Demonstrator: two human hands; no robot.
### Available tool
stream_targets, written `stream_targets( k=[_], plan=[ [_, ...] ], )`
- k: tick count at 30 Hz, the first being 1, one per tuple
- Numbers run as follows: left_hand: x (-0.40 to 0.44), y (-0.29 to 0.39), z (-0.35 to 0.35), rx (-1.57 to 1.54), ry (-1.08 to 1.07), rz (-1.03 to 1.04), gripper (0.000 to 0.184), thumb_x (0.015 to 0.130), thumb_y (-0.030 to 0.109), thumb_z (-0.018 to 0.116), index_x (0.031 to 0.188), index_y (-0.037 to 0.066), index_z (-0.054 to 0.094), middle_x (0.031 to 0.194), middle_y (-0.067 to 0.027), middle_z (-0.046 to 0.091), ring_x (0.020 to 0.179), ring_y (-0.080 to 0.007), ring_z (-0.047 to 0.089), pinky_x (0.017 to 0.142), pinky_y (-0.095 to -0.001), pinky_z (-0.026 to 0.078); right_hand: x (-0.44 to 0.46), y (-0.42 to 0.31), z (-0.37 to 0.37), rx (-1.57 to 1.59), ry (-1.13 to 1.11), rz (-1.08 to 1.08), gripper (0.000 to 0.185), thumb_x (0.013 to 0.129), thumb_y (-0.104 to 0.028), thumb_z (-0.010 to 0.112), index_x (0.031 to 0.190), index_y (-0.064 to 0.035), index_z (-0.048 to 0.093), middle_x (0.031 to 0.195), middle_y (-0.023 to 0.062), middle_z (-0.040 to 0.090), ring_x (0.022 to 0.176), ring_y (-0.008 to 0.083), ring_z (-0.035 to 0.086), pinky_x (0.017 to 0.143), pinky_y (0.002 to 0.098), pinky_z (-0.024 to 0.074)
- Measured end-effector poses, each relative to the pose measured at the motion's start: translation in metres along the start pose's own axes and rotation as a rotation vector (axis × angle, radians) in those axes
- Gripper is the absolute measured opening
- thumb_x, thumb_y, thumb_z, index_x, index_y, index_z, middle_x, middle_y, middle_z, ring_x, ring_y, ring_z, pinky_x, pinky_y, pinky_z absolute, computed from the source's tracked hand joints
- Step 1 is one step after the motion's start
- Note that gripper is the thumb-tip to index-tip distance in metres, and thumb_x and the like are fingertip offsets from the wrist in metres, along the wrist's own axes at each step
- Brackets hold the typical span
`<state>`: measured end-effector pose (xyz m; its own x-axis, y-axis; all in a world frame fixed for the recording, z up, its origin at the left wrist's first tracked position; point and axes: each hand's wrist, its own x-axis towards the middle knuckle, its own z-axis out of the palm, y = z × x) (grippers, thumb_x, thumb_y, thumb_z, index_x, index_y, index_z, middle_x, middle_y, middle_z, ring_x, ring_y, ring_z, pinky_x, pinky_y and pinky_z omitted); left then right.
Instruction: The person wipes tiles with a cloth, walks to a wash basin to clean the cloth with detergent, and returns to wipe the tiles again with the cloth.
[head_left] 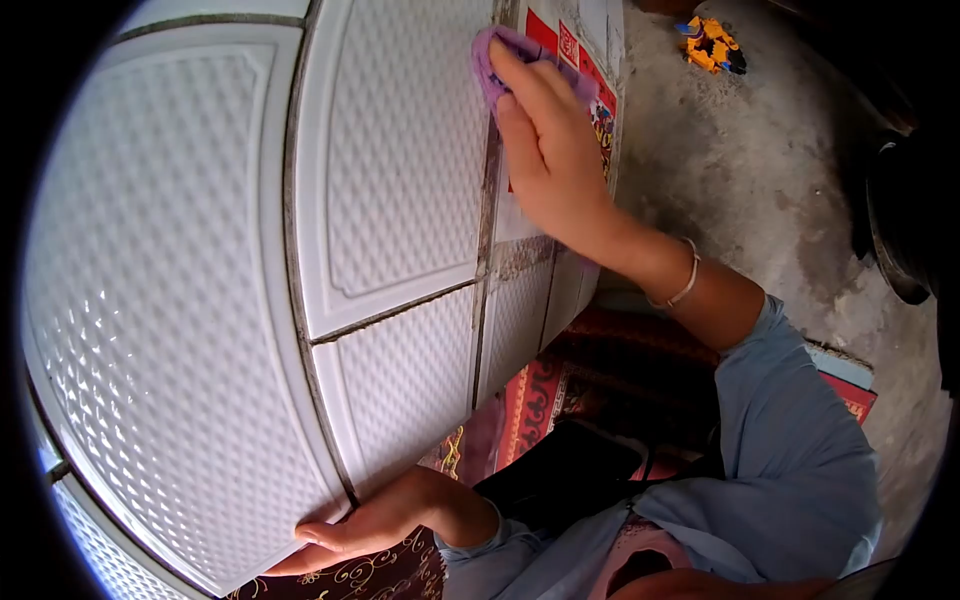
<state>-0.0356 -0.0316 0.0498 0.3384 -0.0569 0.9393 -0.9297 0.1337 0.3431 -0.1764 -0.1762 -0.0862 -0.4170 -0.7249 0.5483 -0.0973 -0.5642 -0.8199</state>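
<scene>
A bunched purple cloth [492, 72] is in my right hand [555, 150], whose closed fingers press it against the white tiled wall [405, 130]. The cloth lies at the dark joint near the wall's corner, beside a red printed sticker [545, 32] that the hand partly covers. Lower down, my left hand [385, 520] grips the lower edge of the tiled surface. Its thumb rests on the tile face, and the other fingers pass behind the edge, partly hidden. The tiles have a raised, dimpled pattern with dark grout lines between them.
A yellow and black toy [713, 45] lies on the grey concrete floor [750, 170]. Red patterned fabric [530, 405] shows below the wall. A black shoe-like object [895, 230] stands at the far right.
</scene>
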Motion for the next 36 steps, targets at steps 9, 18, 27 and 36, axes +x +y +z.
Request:
stream_targets(
  k=[9,18,27,36],
  plan=[
    [0.002,0.005,0.003,-0.083,0.072,-0.025,0.069,0.085,0.029,0.051,0.145,0.003,0.028,0.142,-0.0169,0.034,0.121,-0.0280,0.044,0.099,-0.0405,0.040,-0.067,-0.047,-0.004,0.164,-0.130,0.022,0.041,0.088,-0.001,0.048,0.129,0.0015,0.044,0.096,0.0174,0.051,0.084,0.0352,0.053,0.074,0.0401,0.0453],
    [0.001,0.004,0.005,-0.097,0.097,-0.029,0.069,0.085,0.029,0.052,0.145,0.004,0.029,0.141,-0.0174,0.036,0.120,-0.0290,0.046,0.099,-0.0410,0.041,0.010,-0.004,0.000,0.045,0.045,0.077,0.039,0.088,-0.003,0.047,0.126,-0.0002,0.047,0.095,0.0194,0.053,0.080,0.0363,0.056,0.068,0.0406,0.0461],
    [0.002,0.002,0.002,-0.041,0.005,0.033,0.069,0.089,0.035,0.047,0.144,-0.001,0.025,0.143,-0.0222,0.029,0.124,-0.0329,0.042,0.102,-0.0450,0.037,-0.021,-0.019,-0.004,0.021,-0.095,-0.036,0.042,0.087,-0.005,0.050,0.129,-0.0012,0.045,0.099,0.0157,0.051,0.083,0.0334,0.056,0.068,0.0393,0.0479],
    [0.002,0.000,0.004,-0.034,0.076,0.032,0.069,0.085,0.029,0.052,0.145,0.005,0.029,0.140,-0.0173,0.037,0.119,-0.0292,0.047,0.098,-0.0420,0.042,0.048,0.049,-0.002,-0.112,0.184,0.058,0.033,0.088,-0.008,0.046,0.120,-0.0011,0.054,0.099,0.0192,0.057,0.088,0.0383,0.057,0.074,0.0437,0.0471]
  ],
)
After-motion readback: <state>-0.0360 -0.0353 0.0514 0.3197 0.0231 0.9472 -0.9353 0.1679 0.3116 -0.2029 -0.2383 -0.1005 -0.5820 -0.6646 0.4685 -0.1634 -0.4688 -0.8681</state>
